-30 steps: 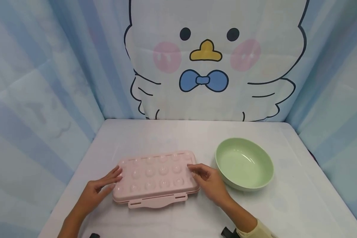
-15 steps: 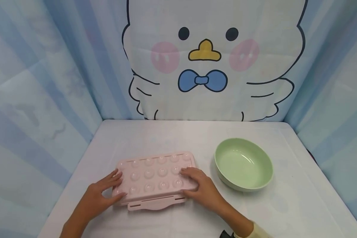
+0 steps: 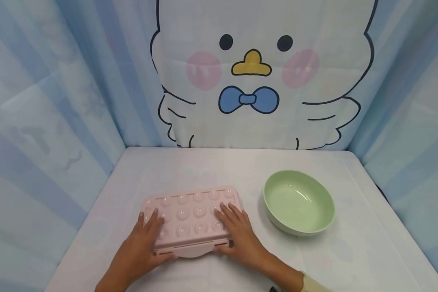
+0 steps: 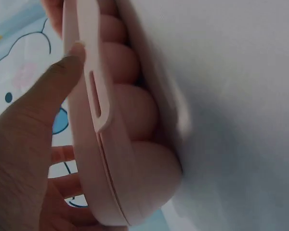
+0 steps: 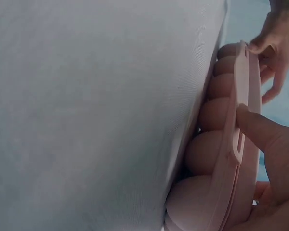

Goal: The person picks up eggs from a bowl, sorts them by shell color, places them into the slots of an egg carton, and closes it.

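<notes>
A pink lidded egg box (image 3: 191,217) with rows of round bumps on its lid lies closed on the table. Across its front edge runs a long latch flap (image 3: 193,250) with a slot near each end. My left hand (image 3: 136,247) lies over the left front corner, fingers spread on the lid and thumb on the flap (image 4: 89,57). Over the right front corner, my right hand (image 3: 242,237) rests its fairly straight fingers on the lid. Its thumb (image 5: 253,122) touches the flap near the slot. Rounded egg cups (image 5: 202,151) bulge below the flap in the right wrist view.
A light green bowl (image 3: 299,202) stands right of the egg box, with nothing inside. A white cloth covers the table (image 3: 190,166). Behind it hangs a curtain (image 3: 255,125) printed with a cartoon bird, and blue striped curtains (image 3: 40,142) close off both sides.
Both hands have slid from the box's sides to its front corners, thumbs now at the latch flap. The left hand moved right and nearer; the right moved left. Box and bowl barely shifted.
</notes>
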The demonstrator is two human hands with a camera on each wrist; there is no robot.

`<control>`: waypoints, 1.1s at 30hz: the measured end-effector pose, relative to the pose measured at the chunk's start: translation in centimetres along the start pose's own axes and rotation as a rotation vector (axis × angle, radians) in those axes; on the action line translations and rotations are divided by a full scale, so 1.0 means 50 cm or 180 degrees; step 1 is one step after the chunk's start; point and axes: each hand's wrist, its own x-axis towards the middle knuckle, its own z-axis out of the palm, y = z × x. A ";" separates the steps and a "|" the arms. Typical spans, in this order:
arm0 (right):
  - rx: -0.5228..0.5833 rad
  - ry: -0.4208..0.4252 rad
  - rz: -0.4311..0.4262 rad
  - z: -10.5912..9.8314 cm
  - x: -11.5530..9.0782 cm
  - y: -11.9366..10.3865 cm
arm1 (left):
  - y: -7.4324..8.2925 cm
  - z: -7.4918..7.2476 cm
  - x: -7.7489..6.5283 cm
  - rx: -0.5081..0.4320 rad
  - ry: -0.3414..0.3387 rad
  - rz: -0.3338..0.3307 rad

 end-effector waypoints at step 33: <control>-0.1944 -0.0017 -0.0244 0.020 0.002 -0.015 | 0.025 0.051 -0.012 0.0662 0.0564 0.0157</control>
